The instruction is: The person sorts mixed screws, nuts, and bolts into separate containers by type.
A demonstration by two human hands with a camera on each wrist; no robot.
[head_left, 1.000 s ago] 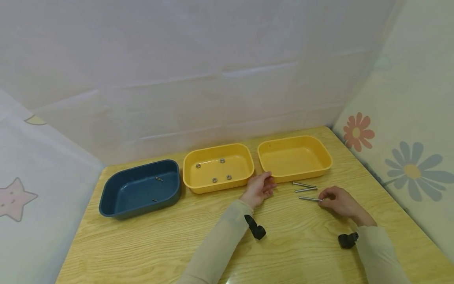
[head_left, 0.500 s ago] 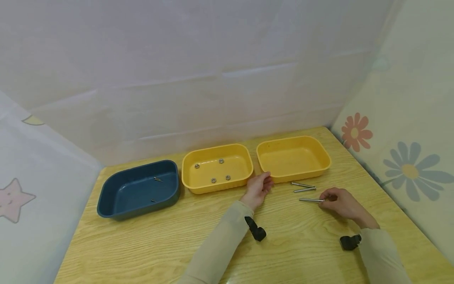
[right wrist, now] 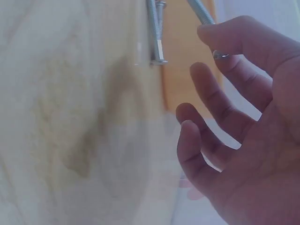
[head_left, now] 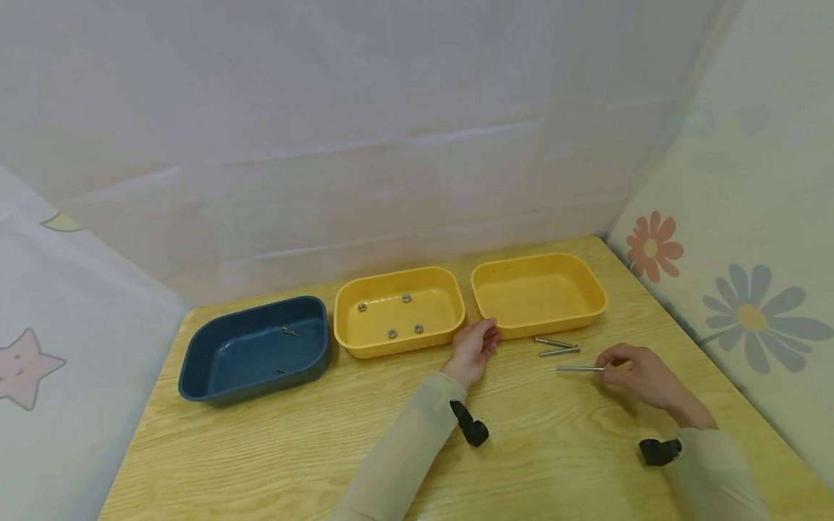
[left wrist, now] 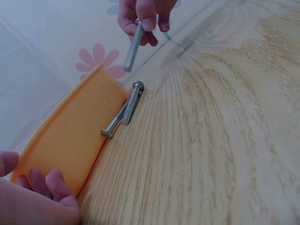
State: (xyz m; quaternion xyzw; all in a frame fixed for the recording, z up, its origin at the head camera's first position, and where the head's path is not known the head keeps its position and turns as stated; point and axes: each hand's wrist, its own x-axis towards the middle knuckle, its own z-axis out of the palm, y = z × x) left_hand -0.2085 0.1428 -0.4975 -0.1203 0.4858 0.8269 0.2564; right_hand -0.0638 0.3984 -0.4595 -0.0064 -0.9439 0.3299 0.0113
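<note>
In the head view my left hand point(head_left: 470, 352) is at the near left corner of the right-hand yellow tray point(head_left: 539, 329). The left wrist view has its thumb at the rim and bent fingers against the outer wall. My right hand point(head_left: 645, 376) pinches a long silver bolt point(head_left: 576, 369) near its head between thumb and index finger, raised above the table; its other fingers are loosely bent. Two more bolts point(left wrist: 133, 105) lie crossed on the wood beside the tray's front wall. The right wrist view cuts off the held bolt's far end.
Left of that tray stands another yellow tray point(head_left: 345, 340) with several nuts point(head_left: 407, 298) inside. Farther left, a dark blue tray point(head_left: 224, 398) has small screws point(head_left: 290, 331) in it. All stand on the wooden table point(head_left: 260, 463), with a pale sheet point(head_left: 391, 145) behind.
My right hand has drawn slightly to the right with the bolt, moving it farther from the two lying bolts. The left hand stays at the tray corner.
</note>
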